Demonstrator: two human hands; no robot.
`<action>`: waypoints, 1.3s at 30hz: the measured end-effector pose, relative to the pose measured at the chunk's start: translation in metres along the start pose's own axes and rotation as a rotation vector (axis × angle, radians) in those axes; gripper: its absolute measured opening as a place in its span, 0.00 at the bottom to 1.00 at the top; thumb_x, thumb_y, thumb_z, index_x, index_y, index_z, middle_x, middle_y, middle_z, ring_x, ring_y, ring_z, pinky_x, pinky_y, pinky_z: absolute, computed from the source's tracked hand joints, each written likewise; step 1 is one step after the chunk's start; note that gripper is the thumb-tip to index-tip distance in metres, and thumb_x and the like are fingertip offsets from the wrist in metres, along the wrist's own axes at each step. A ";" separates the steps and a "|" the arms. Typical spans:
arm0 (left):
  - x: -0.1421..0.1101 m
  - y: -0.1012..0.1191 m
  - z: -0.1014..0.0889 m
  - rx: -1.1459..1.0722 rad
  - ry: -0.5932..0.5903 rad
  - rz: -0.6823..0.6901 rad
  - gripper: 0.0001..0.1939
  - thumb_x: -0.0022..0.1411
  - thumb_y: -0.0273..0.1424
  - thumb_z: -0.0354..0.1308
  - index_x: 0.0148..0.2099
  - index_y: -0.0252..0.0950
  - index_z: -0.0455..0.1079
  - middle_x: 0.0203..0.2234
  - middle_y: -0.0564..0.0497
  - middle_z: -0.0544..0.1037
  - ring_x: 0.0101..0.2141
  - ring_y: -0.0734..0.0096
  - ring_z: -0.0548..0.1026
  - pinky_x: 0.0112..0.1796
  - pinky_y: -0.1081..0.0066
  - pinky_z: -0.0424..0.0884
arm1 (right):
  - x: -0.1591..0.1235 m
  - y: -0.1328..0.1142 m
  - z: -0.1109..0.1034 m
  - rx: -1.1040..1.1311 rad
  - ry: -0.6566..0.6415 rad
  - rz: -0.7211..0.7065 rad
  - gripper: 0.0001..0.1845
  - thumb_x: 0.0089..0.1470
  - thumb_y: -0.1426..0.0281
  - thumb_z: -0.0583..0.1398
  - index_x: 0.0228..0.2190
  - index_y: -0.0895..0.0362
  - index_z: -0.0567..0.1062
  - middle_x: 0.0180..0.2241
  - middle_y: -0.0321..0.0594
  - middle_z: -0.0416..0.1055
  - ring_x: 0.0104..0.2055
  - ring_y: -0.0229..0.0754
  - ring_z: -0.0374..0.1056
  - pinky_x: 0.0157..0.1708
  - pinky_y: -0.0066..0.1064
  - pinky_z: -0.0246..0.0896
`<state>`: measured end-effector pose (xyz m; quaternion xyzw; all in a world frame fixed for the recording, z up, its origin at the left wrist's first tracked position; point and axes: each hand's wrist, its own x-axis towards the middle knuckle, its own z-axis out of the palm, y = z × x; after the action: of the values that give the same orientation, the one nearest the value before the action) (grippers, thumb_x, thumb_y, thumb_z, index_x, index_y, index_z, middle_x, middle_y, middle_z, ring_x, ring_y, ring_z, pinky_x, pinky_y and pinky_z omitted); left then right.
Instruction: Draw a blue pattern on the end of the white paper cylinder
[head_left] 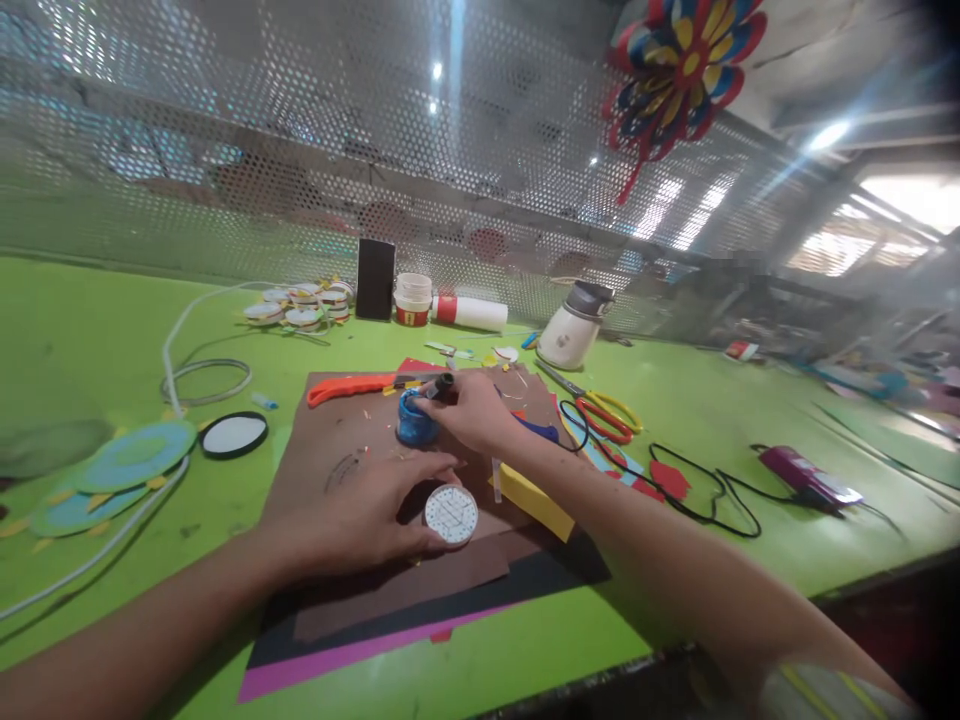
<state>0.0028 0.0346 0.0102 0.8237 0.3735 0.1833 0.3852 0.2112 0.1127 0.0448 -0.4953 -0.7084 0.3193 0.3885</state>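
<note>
My left hand (375, 505) grips a small round white disc (451, 515) by its edge, between thumb and fingers. A fine dotted pattern of lines covers the disc's upper face. Above it, my right hand (472, 410) is closed at the blue jar (416, 420), holding a dark-ended, pen-like tool (442, 384). The tool's lower part is hidden by the fingers and the jar. Both hands are over a brown sheet (330, 480) laid on darker and pink sheets. An orange-handled cutter (350, 388) lies just behind the jar.
Scissors (607, 415) with red and yellow handles lie on the right, near a cable and a maroon device (810, 478). Behind are a black box (375, 280), a white tub (412, 300) and a pale bottle (574, 328). Blue paper discs (139, 455) lie left.
</note>
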 end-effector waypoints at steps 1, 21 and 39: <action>0.000 0.000 0.000 0.004 0.000 0.000 0.32 0.65 0.45 0.75 0.69 0.45 0.86 0.72 0.39 0.91 0.71 0.32 0.88 0.75 0.39 0.81 | 0.000 0.000 -0.001 0.006 0.003 0.001 0.17 0.57 0.70 0.88 0.28 0.51 0.87 0.29 0.37 0.88 0.39 0.50 0.85 0.47 0.41 0.83; -0.002 -0.007 -0.004 0.044 0.042 0.031 0.37 0.69 0.52 0.78 0.75 0.45 0.85 0.72 0.40 0.93 0.69 0.33 0.90 0.73 0.43 0.84 | -0.085 -0.015 -0.059 0.665 0.188 0.225 0.32 0.44 0.48 0.89 0.27 0.52 0.80 0.22 0.33 0.77 0.23 0.35 0.66 0.24 0.29 0.65; -0.010 -0.003 -0.010 0.008 0.035 -0.100 0.44 0.61 0.53 0.81 0.78 0.51 0.87 0.77 0.42 0.90 0.75 0.25 0.85 0.81 0.31 0.76 | -0.115 0.004 -0.047 0.622 0.104 0.244 0.33 0.51 0.42 0.90 0.29 0.52 0.86 0.23 0.35 0.80 0.23 0.38 0.69 0.21 0.30 0.65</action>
<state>-0.0108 0.0330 0.0143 0.8023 0.4216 0.1769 0.3838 0.2779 0.0081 0.0378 -0.4499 -0.4914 0.5387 0.5157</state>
